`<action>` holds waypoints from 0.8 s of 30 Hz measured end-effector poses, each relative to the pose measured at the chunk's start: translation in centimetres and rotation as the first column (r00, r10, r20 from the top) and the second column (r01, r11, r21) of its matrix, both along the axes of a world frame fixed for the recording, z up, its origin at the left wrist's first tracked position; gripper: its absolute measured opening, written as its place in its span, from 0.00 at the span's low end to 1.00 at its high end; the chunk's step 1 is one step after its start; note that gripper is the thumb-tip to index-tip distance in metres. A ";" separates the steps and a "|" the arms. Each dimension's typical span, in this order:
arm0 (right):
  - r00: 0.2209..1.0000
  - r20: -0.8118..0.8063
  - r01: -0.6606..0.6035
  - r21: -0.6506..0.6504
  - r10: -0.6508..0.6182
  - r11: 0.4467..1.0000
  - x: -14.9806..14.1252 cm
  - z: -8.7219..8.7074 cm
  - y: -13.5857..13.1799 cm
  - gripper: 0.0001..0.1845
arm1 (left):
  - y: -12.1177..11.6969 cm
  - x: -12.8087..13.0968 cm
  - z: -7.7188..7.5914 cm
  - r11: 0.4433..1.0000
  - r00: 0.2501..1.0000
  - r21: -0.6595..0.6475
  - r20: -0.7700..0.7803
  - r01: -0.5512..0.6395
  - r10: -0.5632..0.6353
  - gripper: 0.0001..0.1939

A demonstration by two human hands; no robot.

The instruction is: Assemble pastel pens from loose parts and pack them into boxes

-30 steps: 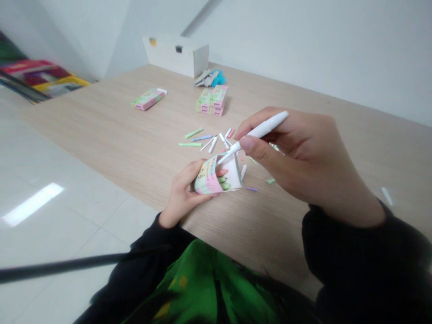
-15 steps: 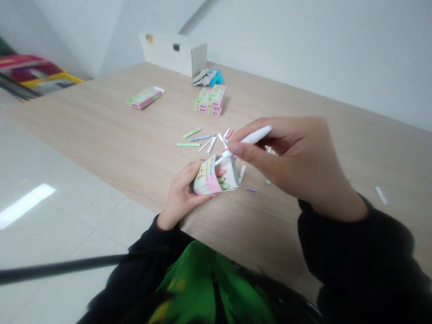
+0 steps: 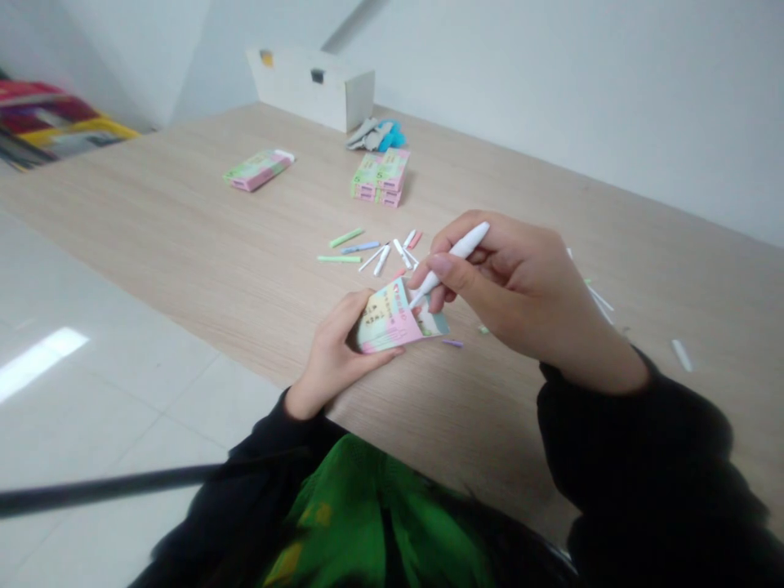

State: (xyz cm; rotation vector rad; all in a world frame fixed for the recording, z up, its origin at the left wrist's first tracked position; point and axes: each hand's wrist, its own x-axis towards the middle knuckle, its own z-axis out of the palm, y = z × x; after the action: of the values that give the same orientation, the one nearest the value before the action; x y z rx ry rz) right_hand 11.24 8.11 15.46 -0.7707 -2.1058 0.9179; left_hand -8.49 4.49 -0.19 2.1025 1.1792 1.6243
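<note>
My left hand is wrapped round a small pastel printed carton near the table's front edge, its open end facing right. Between the thumb and fingers of my right hand is a white pen, slanted with its narrow end at the carton's opening. Pink and green bits show inside the carton, partly hidden by my fingers. Just beyond lie loose pieces: a green stick, a blue pen, a white pen cap and a pink piece. A purple stick lies beside the carton.
Stacked pastel cartons stand farther back, with another carton lying to their left. Behind are grey and blue gloves or cloths and a white box. More white pieces lie at the right on the wooden table.
The carton has tilted in my left hand so its printed face shows more and its opening less. My right hand has brought the pen's narrow end lower at the opening.
</note>
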 end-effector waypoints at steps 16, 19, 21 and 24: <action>0.997 -0.065 -0.056 -0.062 0.052 0.996 -0.1 -1.8 1.2 0.19 | 0.0 1.2 1.8 0.992 0.992 0.033 -0.055 0.119 -0.117 0.46; 0.997 -0.059 -0.041 -0.023 0.040 0.999 0.0 -1.8 0.7 0.19 | 0.0 1.7 2.3 0.994 0.995 -0.039 -0.009 0.099 -0.100 0.36; 0.999 -0.044 -0.023 0.009 0.024 1.000 0.1 -1.7 0.4 0.18 | -0.1 2.1 2.9 0.989 0.994 -0.106 0.013 0.107 -0.106 0.22; 0.999 -0.031 0.011 0.057 -0.010 0.998 0.3 -1.7 0.0 0.18 | -0.2 2.7 4.0 0.978 0.992 -0.167 0.045 0.127 -0.121 0.19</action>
State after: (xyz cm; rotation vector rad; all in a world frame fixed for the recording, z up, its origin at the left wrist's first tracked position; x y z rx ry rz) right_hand 11.57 8.11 13.72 -0.7332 -2.0904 0.8546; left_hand -5.81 4.27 3.81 1.9915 1.1100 1.4460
